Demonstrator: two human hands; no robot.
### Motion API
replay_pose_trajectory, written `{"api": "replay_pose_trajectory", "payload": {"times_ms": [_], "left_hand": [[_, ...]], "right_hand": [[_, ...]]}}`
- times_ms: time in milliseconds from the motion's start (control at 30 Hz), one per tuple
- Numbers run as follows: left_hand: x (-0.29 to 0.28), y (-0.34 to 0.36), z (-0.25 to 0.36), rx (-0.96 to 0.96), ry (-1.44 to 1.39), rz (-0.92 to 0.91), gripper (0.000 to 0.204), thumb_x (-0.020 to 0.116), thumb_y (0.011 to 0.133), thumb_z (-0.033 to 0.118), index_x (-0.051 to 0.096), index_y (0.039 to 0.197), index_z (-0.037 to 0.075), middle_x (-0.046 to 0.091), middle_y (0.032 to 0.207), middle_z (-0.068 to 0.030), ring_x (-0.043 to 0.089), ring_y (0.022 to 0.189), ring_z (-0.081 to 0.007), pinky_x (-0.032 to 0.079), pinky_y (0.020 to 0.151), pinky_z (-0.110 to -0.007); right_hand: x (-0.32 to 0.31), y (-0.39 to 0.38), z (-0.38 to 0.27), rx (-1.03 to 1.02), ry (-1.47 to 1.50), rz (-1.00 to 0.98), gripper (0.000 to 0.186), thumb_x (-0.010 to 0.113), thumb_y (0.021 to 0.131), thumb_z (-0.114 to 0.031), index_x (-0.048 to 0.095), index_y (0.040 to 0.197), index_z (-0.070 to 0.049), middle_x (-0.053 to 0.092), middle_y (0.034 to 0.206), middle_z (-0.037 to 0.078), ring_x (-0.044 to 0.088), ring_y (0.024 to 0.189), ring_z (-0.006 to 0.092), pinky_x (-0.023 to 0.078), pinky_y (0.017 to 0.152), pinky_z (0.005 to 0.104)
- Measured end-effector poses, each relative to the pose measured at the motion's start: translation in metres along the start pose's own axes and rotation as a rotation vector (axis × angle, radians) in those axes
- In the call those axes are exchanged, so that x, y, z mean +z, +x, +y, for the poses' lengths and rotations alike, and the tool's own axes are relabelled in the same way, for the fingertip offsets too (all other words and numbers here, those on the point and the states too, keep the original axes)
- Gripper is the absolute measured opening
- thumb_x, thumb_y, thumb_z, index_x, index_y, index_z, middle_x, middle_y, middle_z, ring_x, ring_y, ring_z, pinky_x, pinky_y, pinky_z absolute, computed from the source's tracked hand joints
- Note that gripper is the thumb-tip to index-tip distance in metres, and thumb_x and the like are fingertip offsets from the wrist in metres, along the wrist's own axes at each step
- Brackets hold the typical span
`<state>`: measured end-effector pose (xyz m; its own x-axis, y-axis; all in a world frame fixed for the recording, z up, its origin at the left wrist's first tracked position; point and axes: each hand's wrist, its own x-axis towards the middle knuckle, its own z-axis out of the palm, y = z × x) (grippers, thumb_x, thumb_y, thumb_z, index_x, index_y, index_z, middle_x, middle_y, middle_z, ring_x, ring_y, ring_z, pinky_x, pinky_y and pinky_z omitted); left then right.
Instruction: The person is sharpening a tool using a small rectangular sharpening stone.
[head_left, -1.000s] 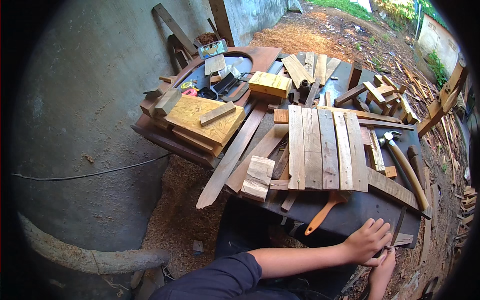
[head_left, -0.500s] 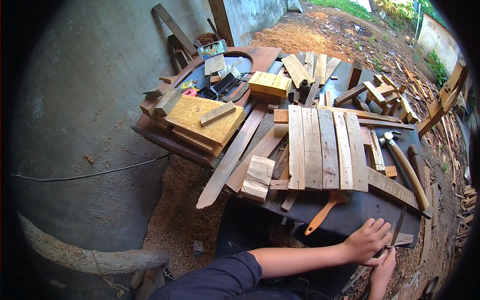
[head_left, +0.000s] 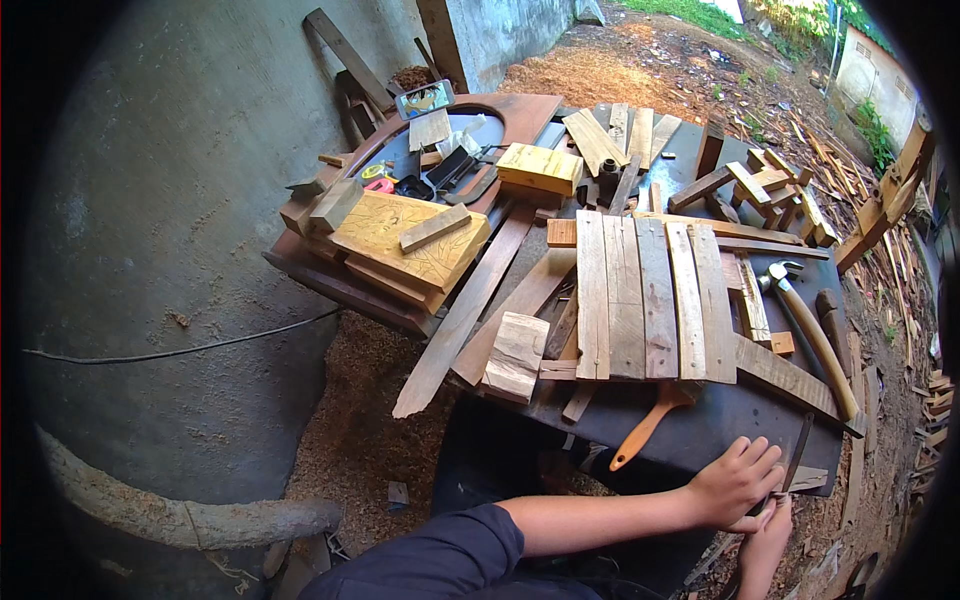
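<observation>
Left fingers [head_left: 763,464] and right fingers [head_left: 779,512] meet beside a thin dark strip [head_left: 799,452].

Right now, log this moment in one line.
left hand: meets right hand | right hand: meets left | dark strip: at both hands | hammer: right of slatted panel

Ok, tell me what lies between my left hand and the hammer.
From the left hand to the hammer, the head view shows a thin dark strip, dark tabletop, then a slanting plank.

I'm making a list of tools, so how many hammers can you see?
1. The hammer lies at the right side of the table, right of the slatted wooden panel. Others may be hidden.
</observation>
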<state>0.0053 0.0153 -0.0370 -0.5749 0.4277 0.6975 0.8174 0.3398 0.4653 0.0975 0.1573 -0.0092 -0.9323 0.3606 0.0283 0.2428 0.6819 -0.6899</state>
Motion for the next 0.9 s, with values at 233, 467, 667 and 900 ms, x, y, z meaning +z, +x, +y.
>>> {"api": "replay_pose_trajectory", "payload": {"times_ms": [233, 467, 667, 900], "left_hand": [[0.0005, -0.0005, -0.0006, -0.011, -0.007, -0.016, 0.052, 0.060, 0.082, 0.046, 0.059, 0.102, -0.002, 0.056, 0.106, -0.0202, 0.051, 0.098, -0.0328, 0.041, 0.083, -0.041], [0.0017, -0.0004, 0.0000, -0.011, -0.007, -0.010, 0.052, 0.060, 0.082, 0.047, 0.059, 0.102, -0.002, 0.056, 0.105, -0.0199, 0.051, 0.099, -0.0326, 0.041, 0.084, -0.041], [0.0031, -0.0007, -0.0010, 0.000, -0.003, 0.022, 0.052, 0.060, 0.080, 0.047, 0.059, 0.102, -0.001, 0.056, 0.106, -0.0197, 0.051, 0.099, -0.0327, 0.041, 0.084, -0.041], [0.0016, -0.0013, -0.0016, -0.001, 0.006, 0.013, 0.051, 0.060, 0.081, 0.047, 0.059, 0.101, -0.001, 0.056, 0.105, -0.0193, 0.051, 0.098, -0.0324, 0.041, 0.083, -0.041]], "right_hand": [[-0.0010, 0.0010, -0.0008, 0.012, -0.024, -0.016, 0.030, 0.044, 0.105, -0.016, 0.059, 0.118, 0.006, 0.070, 0.103, 0.025, 0.068, 0.096, 0.0371, 0.050, 0.086, 0.0458], [-0.0013, 0.0010, -0.0055, -0.011, 0.024, -0.033, 0.031, 0.044, 0.104, -0.017, 0.059, 0.120, 0.006, 0.070, 0.105, 0.025, 0.068, 0.097, 0.0324, 0.051, 0.088, 0.0442], [-0.0026, 0.0017, -0.0002, 0.024, -0.001, -0.063, 0.033, 0.043, 0.105, -0.018, 0.059, 0.122, 0.006, 0.070, 0.109, 0.024, 0.068, 0.100, 0.0302, 0.051, 0.090, 0.0430], [-0.0019, 0.0019, -0.0047, 0.040, 0.017, -0.068, 0.033, 0.041, 0.108, -0.017, 0.058, 0.121, 0.006, 0.070, 0.109, 0.022, 0.067, 0.100, 0.0284, 0.051, 0.091, 0.0422]]}}
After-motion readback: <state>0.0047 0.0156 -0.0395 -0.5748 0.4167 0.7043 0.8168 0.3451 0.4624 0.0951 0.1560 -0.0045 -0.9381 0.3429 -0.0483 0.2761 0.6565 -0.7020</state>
